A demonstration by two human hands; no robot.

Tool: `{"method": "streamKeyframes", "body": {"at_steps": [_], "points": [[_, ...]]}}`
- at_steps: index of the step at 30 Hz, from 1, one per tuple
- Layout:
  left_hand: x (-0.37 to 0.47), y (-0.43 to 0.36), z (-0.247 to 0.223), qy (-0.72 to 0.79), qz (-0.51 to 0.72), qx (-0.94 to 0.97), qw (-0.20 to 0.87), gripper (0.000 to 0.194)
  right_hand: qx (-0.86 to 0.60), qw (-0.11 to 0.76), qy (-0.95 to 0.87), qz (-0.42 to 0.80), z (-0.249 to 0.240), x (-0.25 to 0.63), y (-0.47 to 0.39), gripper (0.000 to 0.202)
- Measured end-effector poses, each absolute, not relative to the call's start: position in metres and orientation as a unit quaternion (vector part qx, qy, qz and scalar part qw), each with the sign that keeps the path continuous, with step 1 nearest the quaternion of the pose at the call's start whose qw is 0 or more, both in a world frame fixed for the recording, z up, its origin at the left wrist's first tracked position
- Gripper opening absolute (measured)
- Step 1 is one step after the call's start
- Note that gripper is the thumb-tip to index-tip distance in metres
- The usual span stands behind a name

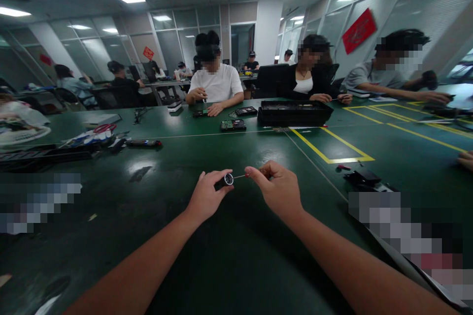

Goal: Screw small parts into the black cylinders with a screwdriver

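Observation:
My left hand [205, 199] is closed around a short black cylinder [220, 183], which has a pale ring round its open end facing right. Between the fingers of my right hand [284, 191] is a thin screwdriver [240, 176]; its metal shaft and a bit of red show, while the fingers cover most of the handle. The shaft points left to the ringed end of the cylinder. I cannot tell whether the tip touches it or is inside. Both hands are held above the green table [236, 266].
Across the table a person in a white shirt [216, 81] works on a small device. A black bin [295, 114] and a green circuit board [233, 125] lie ahead. Left are a dark tube-shaped tool [143, 143] and red-handled scissors [105, 128]; black parts [365, 179] lie right.

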State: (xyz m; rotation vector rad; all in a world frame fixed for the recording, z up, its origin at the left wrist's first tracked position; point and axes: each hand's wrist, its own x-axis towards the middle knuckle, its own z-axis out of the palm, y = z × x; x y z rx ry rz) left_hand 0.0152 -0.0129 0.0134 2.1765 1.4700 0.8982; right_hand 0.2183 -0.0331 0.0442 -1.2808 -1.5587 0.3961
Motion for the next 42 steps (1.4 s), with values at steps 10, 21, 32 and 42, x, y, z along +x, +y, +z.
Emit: {"method": "streamKeyframes", "body": {"at_steps": [10,21,32,42], "points": [[0.016,-0.015,0.013,0.518,0.313,0.773,0.19,0.041,-0.514,0.494,-0.673,0.196,0.042,0.221,-0.029,0.03],[0.015,-0.014,0.011,0.52,0.323,0.768,0.186,0.041,-0.511,0.481,-0.679,0.215,0.042,0.221,-0.028,0.026],[0.016,-0.016,0.014,0.525,0.32,0.766,0.189,0.04,-0.481,0.548,-0.613,0.303,0.037,0.22,-0.022,0.019],[0.016,-0.015,0.017,0.504,0.3,0.795,0.154,0.042,-0.528,0.635,-0.379,0.418,0.016,0.222,-0.001,0.025]]}}
